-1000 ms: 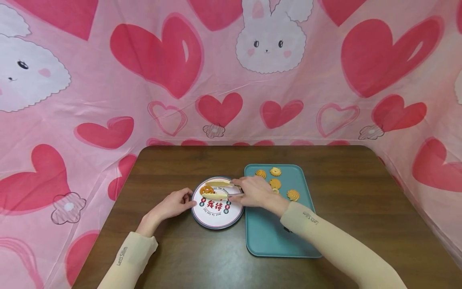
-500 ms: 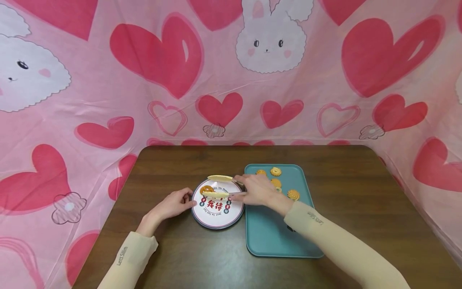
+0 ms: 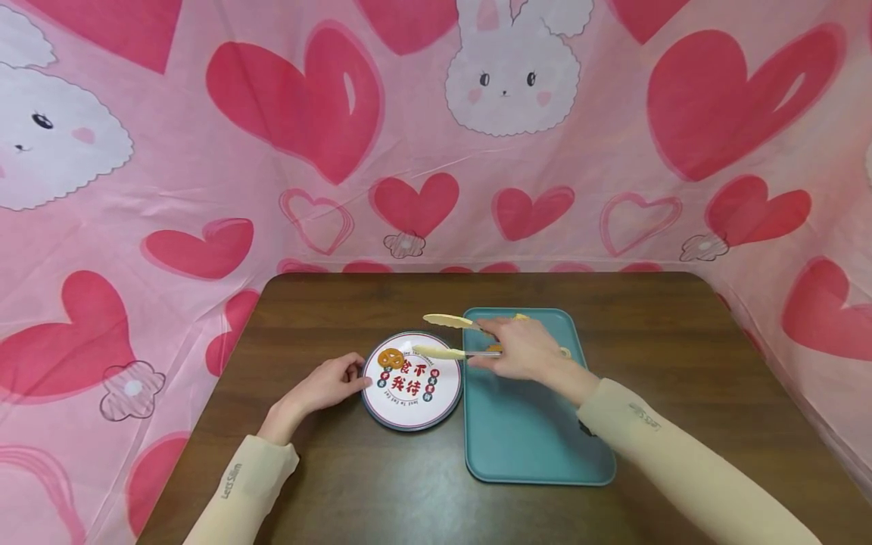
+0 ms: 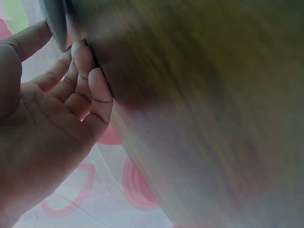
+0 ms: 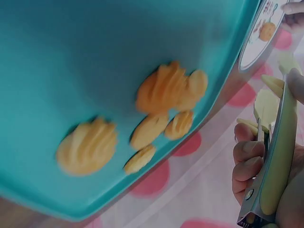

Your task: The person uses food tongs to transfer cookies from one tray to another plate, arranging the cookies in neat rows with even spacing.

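At the plate's left edge, my left hand [image 3: 330,384] holds the rim of the round white plate [image 3: 409,409], thumb on one side and curled fingers at the other. A pretzel-shaped cookie [image 3: 391,358] lies on the plate's upper left, over printed red characters. My right hand [image 3: 524,347] grips a pair of food tongs [image 3: 439,353] with cream tips, over the upper part of the teal tray [image 3: 531,446]. The tongs' arms are spread with nothing between them, their tips pointing left toward the plate. In the right wrist view, several cookies [image 5: 161,90] lie on the tray, one swirled cookie [image 5: 88,147] apart from the others.
Plate and tray stand side by side on a brown wooden table [image 3: 327,484]. A pink cloth [image 3: 422,98] with hearts and rabbits hangs behind the table and at its sides.
The tongs have spread apart and moved right, off the pretzel-shaped cookie, which stays on the plate. My right hand has shifted right over the tray; my left hand has kept its place.
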